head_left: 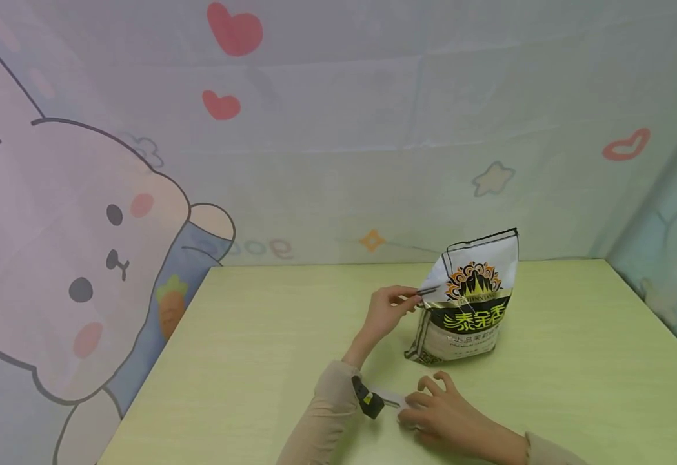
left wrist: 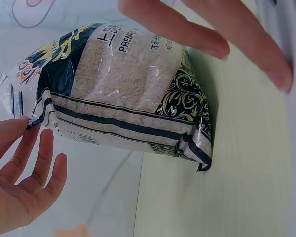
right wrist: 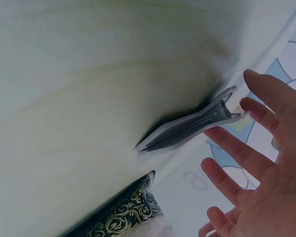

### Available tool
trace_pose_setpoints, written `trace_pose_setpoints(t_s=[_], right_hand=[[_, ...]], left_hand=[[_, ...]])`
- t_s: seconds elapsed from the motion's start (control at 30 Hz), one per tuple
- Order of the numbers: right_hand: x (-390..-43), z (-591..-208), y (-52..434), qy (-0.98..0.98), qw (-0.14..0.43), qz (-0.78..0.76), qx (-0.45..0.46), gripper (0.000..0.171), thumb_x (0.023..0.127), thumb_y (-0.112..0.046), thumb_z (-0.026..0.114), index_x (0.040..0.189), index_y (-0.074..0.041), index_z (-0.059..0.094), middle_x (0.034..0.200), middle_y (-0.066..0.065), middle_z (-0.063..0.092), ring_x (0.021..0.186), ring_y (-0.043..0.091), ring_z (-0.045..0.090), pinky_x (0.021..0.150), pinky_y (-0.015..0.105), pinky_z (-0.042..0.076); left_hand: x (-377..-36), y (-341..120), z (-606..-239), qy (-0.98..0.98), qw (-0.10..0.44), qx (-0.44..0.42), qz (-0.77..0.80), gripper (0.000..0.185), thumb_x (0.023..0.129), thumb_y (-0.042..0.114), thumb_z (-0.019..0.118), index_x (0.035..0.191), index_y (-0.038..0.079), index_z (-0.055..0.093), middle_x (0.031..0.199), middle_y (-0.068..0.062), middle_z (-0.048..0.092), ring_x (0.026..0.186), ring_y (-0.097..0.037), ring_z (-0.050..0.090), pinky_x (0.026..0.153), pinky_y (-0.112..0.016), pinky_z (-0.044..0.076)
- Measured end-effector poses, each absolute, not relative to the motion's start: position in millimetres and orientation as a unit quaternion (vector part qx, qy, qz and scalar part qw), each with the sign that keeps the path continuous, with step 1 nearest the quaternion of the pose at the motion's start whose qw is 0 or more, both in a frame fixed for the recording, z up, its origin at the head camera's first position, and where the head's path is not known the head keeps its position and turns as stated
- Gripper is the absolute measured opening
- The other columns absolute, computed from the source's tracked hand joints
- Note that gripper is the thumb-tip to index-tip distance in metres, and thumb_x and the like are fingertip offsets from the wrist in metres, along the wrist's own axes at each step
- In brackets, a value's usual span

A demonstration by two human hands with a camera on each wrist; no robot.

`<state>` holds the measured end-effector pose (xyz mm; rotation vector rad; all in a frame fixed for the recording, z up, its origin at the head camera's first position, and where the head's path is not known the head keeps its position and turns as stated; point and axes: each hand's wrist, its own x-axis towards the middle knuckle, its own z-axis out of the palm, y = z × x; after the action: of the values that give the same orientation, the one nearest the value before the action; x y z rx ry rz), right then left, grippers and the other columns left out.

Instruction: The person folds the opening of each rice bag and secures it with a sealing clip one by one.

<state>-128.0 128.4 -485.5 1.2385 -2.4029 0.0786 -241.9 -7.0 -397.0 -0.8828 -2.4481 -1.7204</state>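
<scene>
On the green table (head_left: pixel 268 349) a rice bag (head_left: pixel 470 303) stands upright, toward the far right side. The left hand (head_left: pixel 386 312) pinches the bag's upper left corner between thumb and fingertips. The right hand (head_left: pixel 439 413) lies near the front edge, fingers spread and relaxed, touching a grey clip (right wrist: pixel 190 126); it seems not to grip it, but the view is blurred.
</scene>
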Motion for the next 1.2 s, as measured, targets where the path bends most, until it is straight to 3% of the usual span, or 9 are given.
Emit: trace_pose_setpoints(t_s=[0.17,0.7,0.87,1.1,1.2], right_hand=[[-127.1,-483.8,130.5,-0.865,0.222,0.036,0.448,0.032,0.062,-0.036,0.073,0.09,-0.032,0.058,0.087,-0.014,0.059,0.086,0.013,0.045,0.077,0.044,0.035],[-126.8,-480.0,132.2,-0.879,0.21,0.071,0.422,0.034,0.063,-0.031,0.075,0.089,-0.027,0.053,0.082,-0.018,0.062,0.08,0.008,0.044,0.075,0.042,0.034],[-126.2,-479.2,132.2,-0.881,0.202,0.075,0.42,0.035,0.063,-0.031,0.075,0.089,-0.027,0.052,0.083,-0.019,0.062,0.081,0.008,0.044,0.074,0.042,0.033],[-125.9,-479.5,132.1,-0.887,0.188,0.08,0.414,0.033,0.065,-0.03,0.075,0.087,-0.026,0.051,0.082,-0.019,0.061,0.081,0.007,0.044,0.075,0.042,0.033],[-125.8,-481.2,132.0,-0.89,0.186,0.077,0.41,0.033,0.065,-0.03,0.075,0.087,-0.026,0.05,0.082,-0.019,0.06,0.081,0.007,0.043,0.075,0.041,0.032]], left_hand=[[-242.1,-6.7,-396.8,-0.785,0.009,-0.281,-0.552,0.022,0.086,0.007,0.057,0.103,-0.005,0.064,0.1,-0.021,0.065,0.078,-0.035,0.064,0.059,-0.012,0.046],[-243.0,-5.4,-396.3,-0.784,0.005,-0.277,-0.555,0.022,0.086,0.007,0.057,0.103,-0.005,0.063,0.101,-0.022,0.064,0.079,-0.036,0.064,0.059,-0.011,0.046],[-242.7,-5.7,-396.9,-0.784,0.007,-0.278,-0.556,0.022,0.086,0.007,0.057,0.103,-0.005,0.064,0.1,-0.022,0.064,0.079,-0.036,0.064,0.059,-0.014,0.048],[-243.5,-6.1,-398.1,-0.783,0.008,-0.279,-0.555,0.022,0.086,0.007,0.057,0.103,-0.006,0.063,0.1,-0.023,0.064,0.078,-0.036,0.064,0.065,-0.035,0.054],[-243.4,-6.4,-398.4,-0.784,0.007,-0.279,-0.555,0.022,0.086,0.007,0.057,0.103,-0.006,0.063,0.1,-0.022,0.064,0.078,-0.036,0.064,0.064,-0.03,0.054]])
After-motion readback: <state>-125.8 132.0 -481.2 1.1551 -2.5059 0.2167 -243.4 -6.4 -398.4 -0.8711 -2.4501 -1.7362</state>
